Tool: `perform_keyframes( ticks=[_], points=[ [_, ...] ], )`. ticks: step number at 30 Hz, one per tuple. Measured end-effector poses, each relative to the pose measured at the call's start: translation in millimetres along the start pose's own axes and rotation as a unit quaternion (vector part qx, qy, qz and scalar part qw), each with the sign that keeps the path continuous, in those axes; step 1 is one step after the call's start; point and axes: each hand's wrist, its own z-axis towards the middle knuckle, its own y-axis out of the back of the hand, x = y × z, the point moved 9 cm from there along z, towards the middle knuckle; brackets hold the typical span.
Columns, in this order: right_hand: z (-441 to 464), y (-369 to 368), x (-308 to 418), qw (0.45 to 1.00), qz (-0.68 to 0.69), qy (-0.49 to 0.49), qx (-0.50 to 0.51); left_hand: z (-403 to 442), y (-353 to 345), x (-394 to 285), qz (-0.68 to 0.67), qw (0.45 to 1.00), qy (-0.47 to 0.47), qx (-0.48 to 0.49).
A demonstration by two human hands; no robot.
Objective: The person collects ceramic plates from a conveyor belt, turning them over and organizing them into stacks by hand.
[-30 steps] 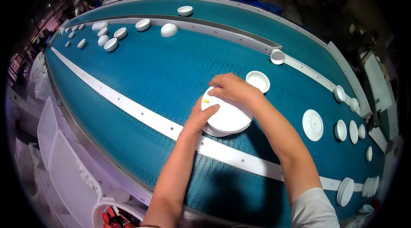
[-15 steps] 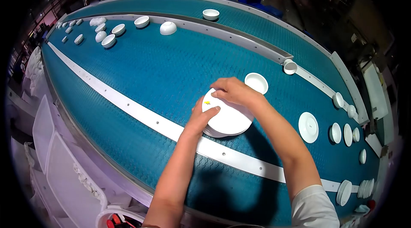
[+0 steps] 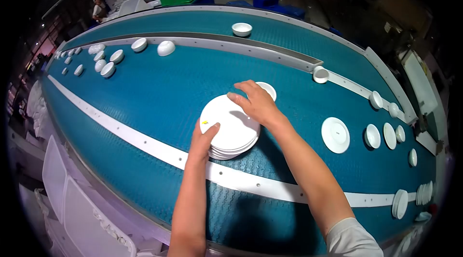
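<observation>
A stack of white plates [image 3: 231,129] with a yellow mark near the top plate's left edge is in the middle of the head view, over the blue-green conveyor belt. My left hand [image 3: 205,139] grips the stack's left edge, thumb on top and fingers underneath or behind, hidden. Just above the stack's upper right edge is my right hand [image 3: 255,102], fingers apart, its shadow falling on the top plate. Behind it a white bowl [image 3: 268,92] is partly hidden.
A white divider strip [image 3: 144,141] runs along the belt [image 3: 169,88]. Several bowls [image 3: 116,56] lie at the far left. To the right are a flat plate [image 3: 335,135], more bowls [image 3: 372,136] and plate stacks [image 3: 400,204]. A metal rail [image 3: 217,45] separates the rear belt, which carries another bowl [image 3: 241,29].
My right hand has come off the top plate and its fingers have spread. The stack and my left hand sit further left in view. Belt items have shifted left as well.
</observation>
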Motion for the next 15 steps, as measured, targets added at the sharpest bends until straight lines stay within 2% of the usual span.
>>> perform_keyframes(
  ticks=[3, 4, 5, 7, 10, 13, 15],
  points=[
    [22.1, -68.7, 32.7, 0.987, -0.131, 0.024, 0.094, 7.6, 27.1, 4.0, 0.081, 0.996, -0.025, -0.032],
    [28.1, -93.3, 31.4, 0.958, -0.156, -0.025, 0.239, 4.1, 28.4, 0.1, 0.061, 0.998, -0.01, -0.028],
    [35.8, -99.4, 32.7, 0.962, -0.111, -0.023, 0.249, -0.6, 25.9, -9.4, 0.014, 1.0, -0.011, -0.008],
    [49.6, -111.0, 32.1, 0.953, -0.079, -0.034, 0.291, -0.3, 37.8, -14.7, 0.031, 0.999, 0.019, -0.005],
    [57.7, -115.1, 19.3, 0.952, -0.022, -0.089, 0.292, 9.5, 50.6, -15.2, -0.003, 0.998, 0.061, 0.028],
    [78.5, -118.7, -31.9, 0.961, -0.124, -0.142, 0.202, 14.5, 55.1, -24.5, 0.032, 0.996, 0.078, 0.023],
    [84.8, -105.3, -47.7, 0.974, -0.113, -0.14, 0.139, 20.6, 74.9, -29.8, 0.037, 0.998, 0.039, -0.015]
  ],
)
